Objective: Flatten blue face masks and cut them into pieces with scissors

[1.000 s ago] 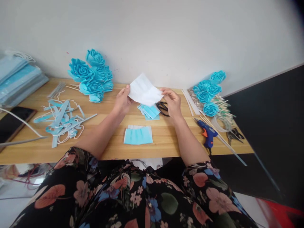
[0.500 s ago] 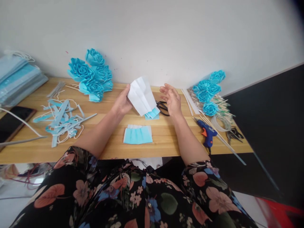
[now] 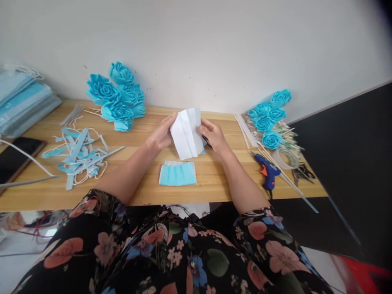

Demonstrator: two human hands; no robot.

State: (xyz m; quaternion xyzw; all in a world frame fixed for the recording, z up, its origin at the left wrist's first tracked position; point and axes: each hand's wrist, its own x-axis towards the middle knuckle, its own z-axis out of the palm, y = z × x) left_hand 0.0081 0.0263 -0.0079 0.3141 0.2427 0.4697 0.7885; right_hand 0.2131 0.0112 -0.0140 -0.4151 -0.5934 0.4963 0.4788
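Note:
Between my hands is a white creased sheet (image 3: 186, 134), which looks like face mask fabric, raised above the table. My left hand (image 3: 164, 132) grips its left edge, thumb near the top. At the right edge my right hand (image 3: 213, 134) pinches the sheet with thumb and fingers. Directly below on the table lies a folded blue and white mask piece (image 3: 178, 174). Behind the sheet, mostly hidden, are black-handled scissors (image 3: 207, 141) and a bit of blue fabric (image 3: 203, 150).
Blue fabric roses (image 3: 121, 100) stand at the back left, more roses (image 3: 265, 118) at the back right. Cut strips and ear loops (image 3: 82, 157) lie left, beside a phone (image 3: 21, 157) and packed masks (image 3: 27, 102). A blue glue gun (image 3: 268, 170) and a tape roll (image 3: 285, 158) lie right.
My right hand has come in leftward from open in the air and closed on the sheet's right edge. The sheet has turned more upright and shifted slightly right.

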